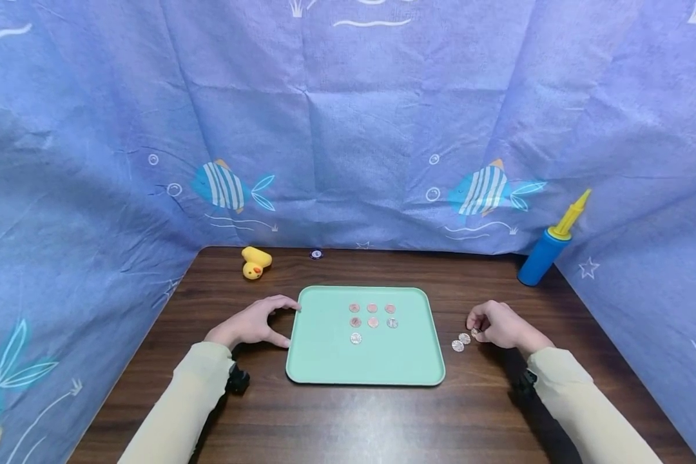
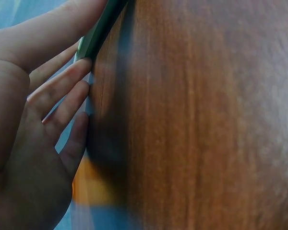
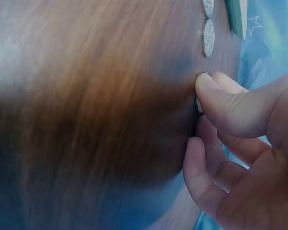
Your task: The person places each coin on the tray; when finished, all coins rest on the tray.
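A mint-green tray (image 1: 325, 361) lies on the dark wooden table, with several copper coins (image 1: 372, 308) and a few silver coins (image 1: 356, 338) set in rows on it. My left hand (image 1: 261, 320) rests at the tray's left edge, its fingers extended and the thumb apart. In the left wrist view the fingertips meet the tray's dark green side (image 2: 91, 45). To the right of the tray, my right hand (image 1: 499, 324) pinches a silver coin (image 3: 199, 104) between thumb and fingers, down at the tabletop. Two more silver coins (image 1: 458, 346) lie just left of that hand.
A yellow rubber duck (image 1: 254, 269) sits at the back left, with a dark blue and white poker chip (image 1: 316, 254) near the back edge. At the back right stands a blue pump (image 1: 542, 258) with a yellow nozzle. Blue fish-print cloth (image 1: 348, 142) hangs around the table.
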The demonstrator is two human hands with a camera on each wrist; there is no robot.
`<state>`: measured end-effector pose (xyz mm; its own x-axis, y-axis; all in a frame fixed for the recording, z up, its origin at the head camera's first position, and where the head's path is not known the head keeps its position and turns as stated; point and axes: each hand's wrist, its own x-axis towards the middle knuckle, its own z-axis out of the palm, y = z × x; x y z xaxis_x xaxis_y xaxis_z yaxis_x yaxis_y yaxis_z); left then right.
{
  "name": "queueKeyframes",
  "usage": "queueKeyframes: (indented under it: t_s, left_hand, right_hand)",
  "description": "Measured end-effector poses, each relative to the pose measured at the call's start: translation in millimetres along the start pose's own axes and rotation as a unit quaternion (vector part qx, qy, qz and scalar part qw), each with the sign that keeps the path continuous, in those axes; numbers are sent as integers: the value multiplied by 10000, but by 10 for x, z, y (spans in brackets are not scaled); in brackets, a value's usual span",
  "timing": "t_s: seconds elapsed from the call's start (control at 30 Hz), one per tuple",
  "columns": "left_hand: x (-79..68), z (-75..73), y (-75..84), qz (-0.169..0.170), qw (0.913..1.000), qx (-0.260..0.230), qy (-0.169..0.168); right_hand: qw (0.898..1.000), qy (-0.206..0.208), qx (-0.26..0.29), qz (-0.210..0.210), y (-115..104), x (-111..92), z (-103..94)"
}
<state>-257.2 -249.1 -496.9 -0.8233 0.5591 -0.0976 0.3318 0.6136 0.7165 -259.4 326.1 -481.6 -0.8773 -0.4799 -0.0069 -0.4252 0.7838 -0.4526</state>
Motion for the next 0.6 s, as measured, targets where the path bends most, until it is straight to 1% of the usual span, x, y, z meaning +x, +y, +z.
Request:
queueKeyframes:
  t_s: [0.17, 0.27, 0.47, 0.6]
  left_hand:
    - [-11, -3, 5, 11, 10000, -45, -6]
    - [-13, -2, 14, 7, 10000, -68, -12]
    - [-6, -5, 3, 16, 10000, 2, -2]
    - [-14, -7, -1, 46, 10000, 30, 5]
  right_hand:
    - [9996, -108, 236, -138, 27, -24, -15]
    - [9993, -99, 267, -232, 42, -38, -19]
    - [9993, -100, 154, -328, 28, -38, -43]
    - [9991, -27, 44, -411, 19, -40, -60]
